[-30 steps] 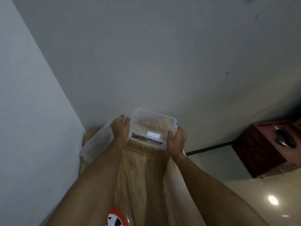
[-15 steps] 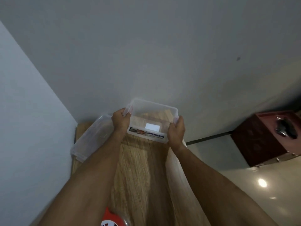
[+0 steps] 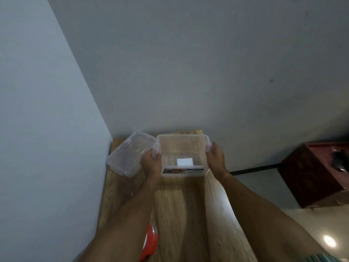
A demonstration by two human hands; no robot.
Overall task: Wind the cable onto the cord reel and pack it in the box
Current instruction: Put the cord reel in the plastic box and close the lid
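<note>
A clear plastic box point(image 3: 182, 148) with a label strip on its near wall sits at the far end of the wooden table point(image 3: 181, 208). My left hand point(image 3: 152, 163) grips its left side and my right hand point(image 3: 215, 157) grips its right side. The box holds only a white paper slip point(image 3: 184, 161). Its clear lid point(image 3: 130, 154) lies to the left, beside my left hand. A red and white round object point(image 3: 150, 242), possibly the cord reel, shows partly under my left forearm near the front. No cable is visible.
Grey walls close in on the left and behind the table. A dark red cabinet point(image 3: 313, 174) with a black object on top stands on the glossy floor to the right.
The box has come nearer to me and turned square to the table, with both hands still on its sides. The lid has stayed at the left.
</note>
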